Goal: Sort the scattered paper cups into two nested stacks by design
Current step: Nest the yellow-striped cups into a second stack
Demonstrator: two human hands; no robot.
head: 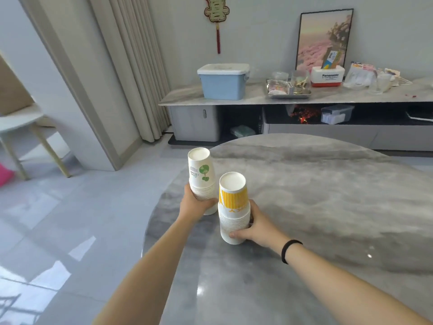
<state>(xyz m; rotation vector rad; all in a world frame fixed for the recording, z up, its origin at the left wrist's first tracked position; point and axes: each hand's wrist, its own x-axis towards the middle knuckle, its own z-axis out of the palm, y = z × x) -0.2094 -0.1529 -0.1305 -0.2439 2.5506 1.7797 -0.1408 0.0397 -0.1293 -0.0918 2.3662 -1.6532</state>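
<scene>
Two upside-down nested stacks of paper cups stand near the left edge of the round grey marble table (316, 195). The stack of white cups with a green leaf print (202, 174) is on the left, and my left hand (193, 202) grips its lower part from the left. Beside it, nearer to me, the stack of yellow-striped cups (233, 200) is held at its base by my right hand (255, 224), which wraps around it from the right. The two stacks stand close together without touching. No loose cups lie on the table.
The table's left edge runs just under the green stack, with glossy tiled floor (70, 219) beyond. A low sideboard (281, 99) with a blue bin, a tray and boxes stands against the far wall. A white chair (21, 127) is at far left.
</scene>
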